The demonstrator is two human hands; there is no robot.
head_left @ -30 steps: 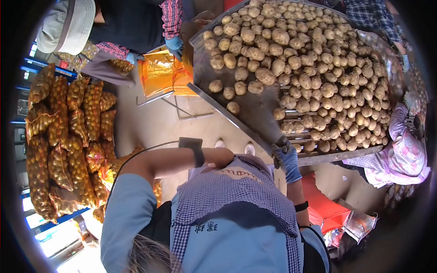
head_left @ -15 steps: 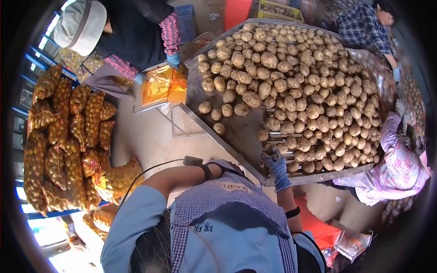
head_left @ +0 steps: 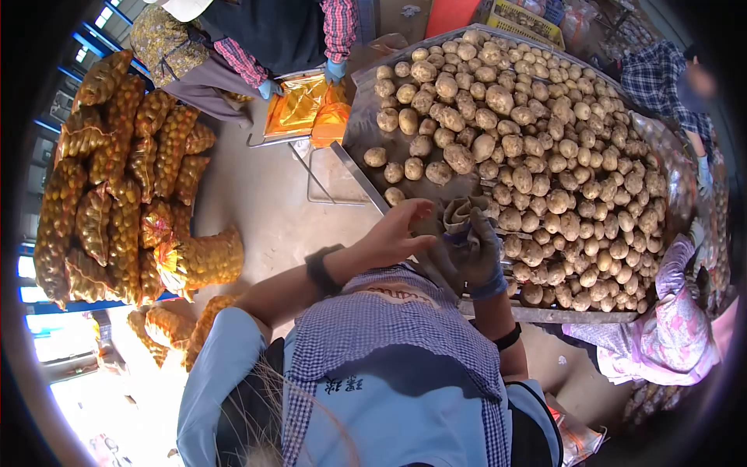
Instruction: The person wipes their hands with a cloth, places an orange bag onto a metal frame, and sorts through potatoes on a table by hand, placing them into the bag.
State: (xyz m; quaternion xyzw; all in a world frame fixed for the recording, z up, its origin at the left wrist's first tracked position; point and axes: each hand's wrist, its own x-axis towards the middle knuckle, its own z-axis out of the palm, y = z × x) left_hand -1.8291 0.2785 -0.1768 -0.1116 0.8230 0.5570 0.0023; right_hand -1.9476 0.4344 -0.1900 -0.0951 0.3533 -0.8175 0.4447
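Over the near edge of a metal sorting table (head_left: 359,173), my bare left hand (head_left: 395,236) is open, its thumb and fingers apart and pointing right. Beside it my right hand (head_left: 476,253), in a dirty blue-grey glove, grips a crumpled greyish glove (head_left: 459,210) close to the left fingertips. Many soil-covered potatoes (head_left: 537,175) lie on the table beyond and to the right of both hands.
Net sacks of potatoes (head_left: 109,187) are stacked at the left. A co-worker in blue gloves holds an orange bag (head_left: 299,107) on a metal stand. Two more people stand along the right side. A yellow crate (head_left: 526,23) is at the back.
My left hand has come into view from near my body and is now bare beside the right. My right hand has risen from the table edge with the crumpled glove. The view has shifted.
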